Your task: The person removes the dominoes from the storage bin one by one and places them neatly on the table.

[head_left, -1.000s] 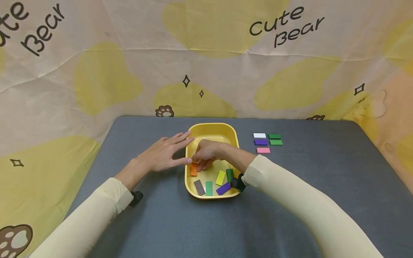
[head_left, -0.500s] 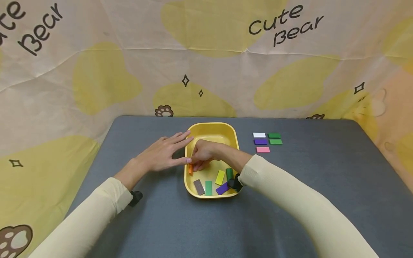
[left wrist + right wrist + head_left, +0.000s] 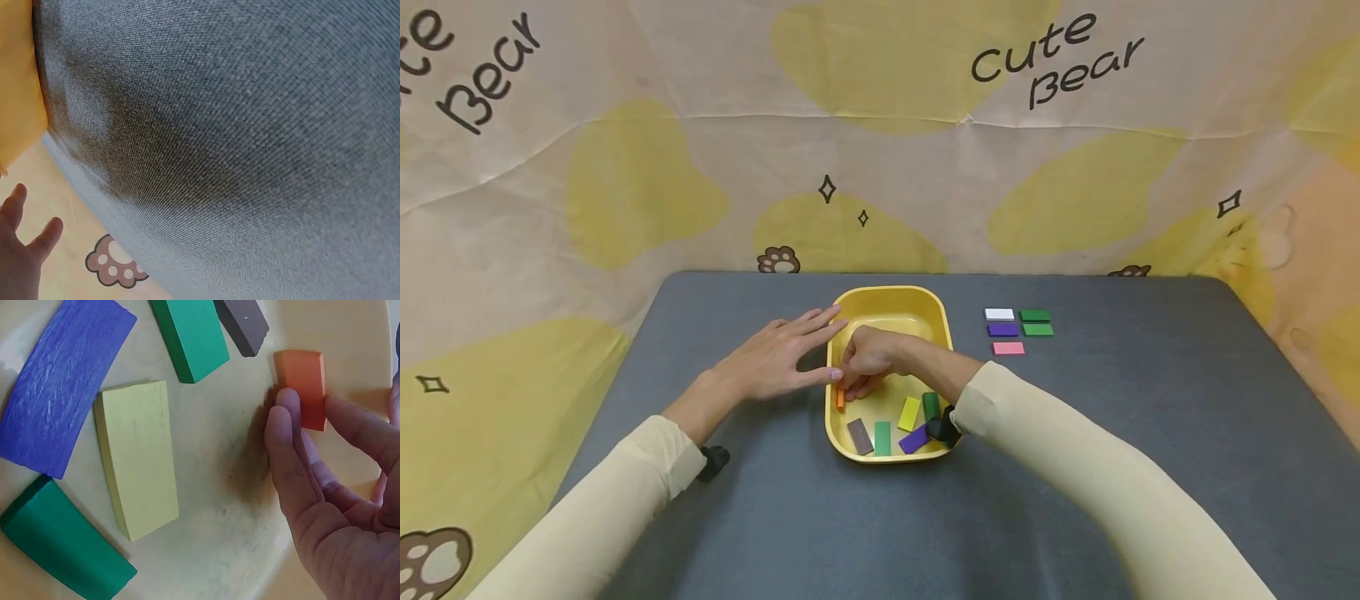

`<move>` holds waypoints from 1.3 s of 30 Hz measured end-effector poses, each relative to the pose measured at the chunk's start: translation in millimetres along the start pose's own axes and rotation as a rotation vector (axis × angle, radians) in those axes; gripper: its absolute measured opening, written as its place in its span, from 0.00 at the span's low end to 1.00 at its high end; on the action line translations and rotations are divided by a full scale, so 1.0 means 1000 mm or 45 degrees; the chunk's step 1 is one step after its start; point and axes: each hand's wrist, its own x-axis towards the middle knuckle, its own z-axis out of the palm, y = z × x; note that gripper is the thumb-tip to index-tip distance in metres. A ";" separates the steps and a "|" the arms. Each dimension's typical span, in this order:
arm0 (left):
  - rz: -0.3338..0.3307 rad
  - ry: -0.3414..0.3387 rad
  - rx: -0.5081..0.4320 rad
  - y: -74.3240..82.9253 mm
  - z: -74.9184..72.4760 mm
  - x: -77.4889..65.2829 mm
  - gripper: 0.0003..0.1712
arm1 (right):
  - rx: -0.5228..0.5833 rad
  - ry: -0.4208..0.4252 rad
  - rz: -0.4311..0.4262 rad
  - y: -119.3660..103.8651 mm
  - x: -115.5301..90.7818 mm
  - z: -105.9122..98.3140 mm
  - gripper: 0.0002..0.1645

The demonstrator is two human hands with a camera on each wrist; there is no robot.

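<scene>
My right hand (image 3: 874, 354) reaches into the yellow tray (image 3: 898, 320) and pinches an orange block (image 3: 304, 378) between thumb and fingertips, close to the tray's left wall. The block stands tipped up on its edge, partly covered by the fingers in the head view. My left hand (image 3: 775, 358) lies with spread, straight fingers at the tray's left rim, holding nothing. Elsewhere on the tray floor are a brown block (image 3: 861, 436), a light green block (image 3: 882, 438), a yellow block (image 3: 909, 413), a purple block (image 3: 65, 384) and a dark green block (image 3: 69, 540).
Right of the tray on the grey table (image 3: 1075, 433) lie a white block (image 3: 999, 314), another purple block (image 3: 1003, 330), a pink block (image 3: 1008, 348) and two green blocks (image 3: 1036, 322). A printed cloth (image 3: 880, 167) hangs behind the table.
The orange block, flat a second ago, has been tipped onto its edge and shifted left by my right hand, which now pinches it. My left hand has stayed in place.
</scene>
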 end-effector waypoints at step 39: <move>-0.033 -0.008 0.001 0.000 0.000 0.000 0.48 | -0.298 0.245 -0.283 0.005 -0.049 -0.040 0.10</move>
